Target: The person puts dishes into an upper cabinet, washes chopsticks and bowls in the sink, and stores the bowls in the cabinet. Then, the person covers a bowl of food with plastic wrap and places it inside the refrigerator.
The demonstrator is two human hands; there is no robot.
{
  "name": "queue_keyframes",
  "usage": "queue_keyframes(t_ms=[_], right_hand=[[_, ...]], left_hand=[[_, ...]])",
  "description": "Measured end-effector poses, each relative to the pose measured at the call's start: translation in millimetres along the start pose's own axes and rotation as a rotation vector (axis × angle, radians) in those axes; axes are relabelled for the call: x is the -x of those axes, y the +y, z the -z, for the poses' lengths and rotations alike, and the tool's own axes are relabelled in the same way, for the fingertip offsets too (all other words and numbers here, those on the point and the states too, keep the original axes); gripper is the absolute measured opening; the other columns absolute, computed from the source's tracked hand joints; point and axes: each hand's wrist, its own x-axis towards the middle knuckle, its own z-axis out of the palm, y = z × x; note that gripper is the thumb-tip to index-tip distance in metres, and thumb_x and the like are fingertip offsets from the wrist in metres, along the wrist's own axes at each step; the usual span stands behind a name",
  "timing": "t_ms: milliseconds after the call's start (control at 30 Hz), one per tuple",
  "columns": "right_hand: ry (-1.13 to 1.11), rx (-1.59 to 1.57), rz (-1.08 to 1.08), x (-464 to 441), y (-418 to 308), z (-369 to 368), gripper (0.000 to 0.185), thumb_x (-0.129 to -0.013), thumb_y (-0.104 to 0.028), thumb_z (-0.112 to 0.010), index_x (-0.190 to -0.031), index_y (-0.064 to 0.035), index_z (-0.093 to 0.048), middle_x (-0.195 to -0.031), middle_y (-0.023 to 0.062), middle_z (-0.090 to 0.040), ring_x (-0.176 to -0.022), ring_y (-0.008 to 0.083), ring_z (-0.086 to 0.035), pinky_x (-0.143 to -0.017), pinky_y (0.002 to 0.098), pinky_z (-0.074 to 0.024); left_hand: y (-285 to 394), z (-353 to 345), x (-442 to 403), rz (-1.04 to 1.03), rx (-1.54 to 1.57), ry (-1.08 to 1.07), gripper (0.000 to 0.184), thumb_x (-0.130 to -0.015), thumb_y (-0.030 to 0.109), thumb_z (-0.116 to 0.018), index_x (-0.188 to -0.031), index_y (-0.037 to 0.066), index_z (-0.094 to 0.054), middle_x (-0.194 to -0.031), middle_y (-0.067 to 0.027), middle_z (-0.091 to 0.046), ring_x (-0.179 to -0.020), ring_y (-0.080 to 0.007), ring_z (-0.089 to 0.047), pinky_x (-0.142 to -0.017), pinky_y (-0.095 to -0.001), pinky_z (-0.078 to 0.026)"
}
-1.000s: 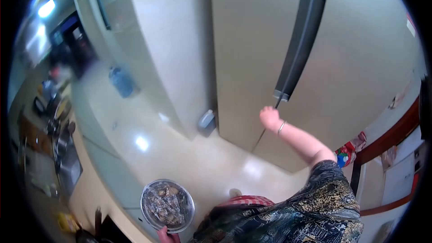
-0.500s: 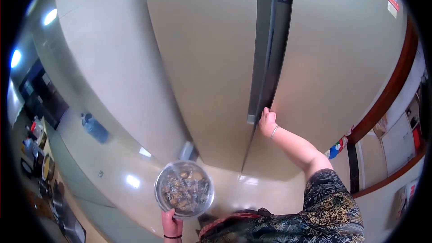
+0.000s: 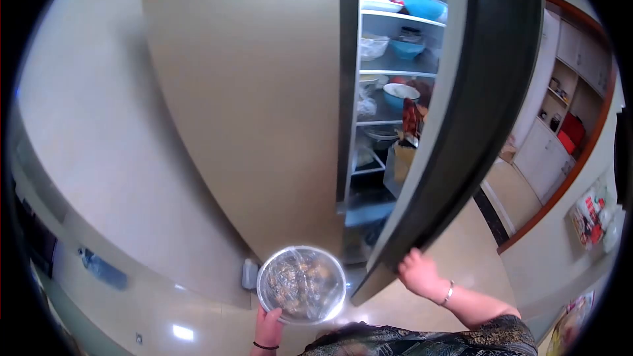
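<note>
A round metal bowl (image 3: 302,285) with clear plastic wrap over chunky brownish food is held at its near rim by my left hand (image 3: 268,327), thumb on top. My right hand (image 3: 420,274), with a bracelet at the wrist, has its curled fingers on the edge of the right refrigerator door (image 3: 491,92), which stands partly open. Inside the lit refrigerator, shelves (image 3: 397,72) carry blue bowls (image 3: 407,49), bagged items and other food. The left refrigerator door (image 3: 250,92) is closed.
On the floor at the left lies a blue plastic bottle (image 3: 103,269). A grey container (image 3: 249,273) stands by the refrigerator's base. To the right are a wood-framed doorway (image 3: 537,224), a cabinet (image 3: 542,158) and bags (image 3: 593,217) against the wall.
The right refrigerator door has swung from closed to partly open, with my right hand moving down and right along with it. The bowl in my left hand has shifted right, and the view has turned.
</note>
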Motion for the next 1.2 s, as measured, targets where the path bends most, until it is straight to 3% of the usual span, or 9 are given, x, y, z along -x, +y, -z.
queue_keyframes(t_ms=[233, 300, 433, 467, 700, 733, 767, 933, 1200], right_hand=[[0.161, -0.224, -0.429, 101, -81, 33, 0.025, -0.072, -0.031, -0.064, -0.067, -0.0065, -0.061, -0.07, 0.0078, -0.06, -0.068, 0.0228, -0.056, -0.055, 0.0348, -0.0476], [0.125, -0.48, -0.812, 119, -96, 28, 0.033, -0.072, -0.037, -0.065, -0.068, -0.0043, -0.063, -0.062, 0.013, -0.061, -0.059, 0.0268, -0.059, -0.054, 0.0361, -0.0477], [-0.023, -0.498, -1.107, 154, -139, 55, 0.041, -0.071, -0.035, -0.067, -0.087, 0.0024, -0.06, -0.063, 0.0194, -0.059, -0.063, 0.0353, -0.059, -0.059, 0.0391, -0.048], [0.001, -0.604, -1.088, 164, -138, 51, 0.048, -0.074, -0.033, -0.064, -0.101, 0.0047, -0.052, -0.083, 0.0235, -0.059, -0.078, 0.0376, -0.057, -0.068, 0.0396, -0.0466], [0.502, -0.777, -1.212, 202, -206, 11, 0.054, -0.058, -0.023, -0.078, -0.1, 0.0006, -0.053, -0.094, 0.0153, -0.058, -0.079, 0.0326, -0.057, -0.066, 0.0379, -0.047], [0.501, -0.793, -1.253, 194, -218, 33, 0.044, -0.07, -0.023, -0.068, -0.103, 0.0012, -0.052, -0.099, 0.0184, -0.056, -0.085, 0.0344, -0.054, -0.073, 0.0407, -0.0442], [0.315, -0.803, -1.308, 220, -213, 8, 0.05, -0.07, -0.031, -0.073, -0.103, 0.0003, -0.051, -0.081, 0.0127, -0.058, -0.068, 0.0229, -0.054, -0.063, 0.0325, -0.0447], [0.556, -0.588, -1.278, 265, -220, -52, 0.053, -0.069, -0.029, -0.073, -0.105, 0.0021, -0.05, -0.077, 0.0145, -0.056, -0.067, 0.0241, -0.053, -0.062, 0.0339, -0.0438], [0.55, -0.602, -1.48, 270, -230, -40, 0.059, -0.07, -0.03, -0.072, -0.112, 0.0026, -0.047, -0.085, 0.0172, -0.055, -0.074, 0.0251, -0.051, -0.067, 0.0349, -0.0429]], left_hand=[[39, 3, -5, 0.16, -0.016, -0.188, 0.057, -0.075, 0.001, -0.044, -0.129, 0.006, -0.027, -0.121, -0.0118, -0.042, -0.107, -0.0242, -0.047, -0.088, -0.0385, -0.042], [45, 9, -13, 0.178, -0.039, -0.231, 0.057, -0.076, 0.002, -0.044, -0.13, 0.005, -0.026, -0.121, -0.0119, -0.042, -0.107, -0.0239, -0.046, -0.09, -0.0382, -0.041], [47, 19, -24, 0.189, -0.098, -0.398, 0.055, -0.079, 0.007, -0.041, -0.131, 0.007, -0.022, -0.127, -0.0131, -0.037, -0.112, -0.0288, -0.044, -0.087, -0.0462, -0.043], [45, 13, -29, 0.194, -0.11, -0.413, 0.055, -0.079, 0.008, -0.042, -0.131, 0.008, -0.022, -0.127, -0.0132, -0.037, -0.112, -0.029, -0.044, -0.086, -0.0463, -0.044], [26, 1, -62, 0.235, -0.089, -0.539, 0.057, -0.08, 0.011, -0.044, -0.132, 0.01, -0.02, -0.124, -0.013, -0.039, -0.107, -0.0282, -0.049, -0.079, -0.0462, -0.05], [31, -7, -63, 0.264, -0.043, -0.54, 0.056, -0.08, 0.008, -0.045, -0.131, 0.008, -0.022, -0.122, -0.0118, -0.04, -0.108, -0.0262, -0.047, -0.083, -0.0432, -0.046], [33, -14, -65, 0.296, 0.005, -0.544, 0.055, -0.08, 0.006, -0.046, -0.131, 0.007, -0.023, -0.121, -0.0106, -0.041, -0.108, -0.0243, -0.045, -0.088, -0.0402, -0.043], [37, -53, -89, 0.285, -0.044, -0.624, 0.045, -0.083, 0.018, -0.044, -0.124, 0.006, -0.03, -0.116, -0.0143, -0.046, -0.098, -0.0261, -0.055, -0.07, -0.0414, -0.053], [86, -149, -144, 0.201, -0.052, -0.735, 0.047, -0.084, 0.029, -0.043, -0.118, -0.003, -0.039, -0.111, -0.0193, -0.052, -0.092, -0.0301, -0.058, -0.073, -0.0421, -0.053]])
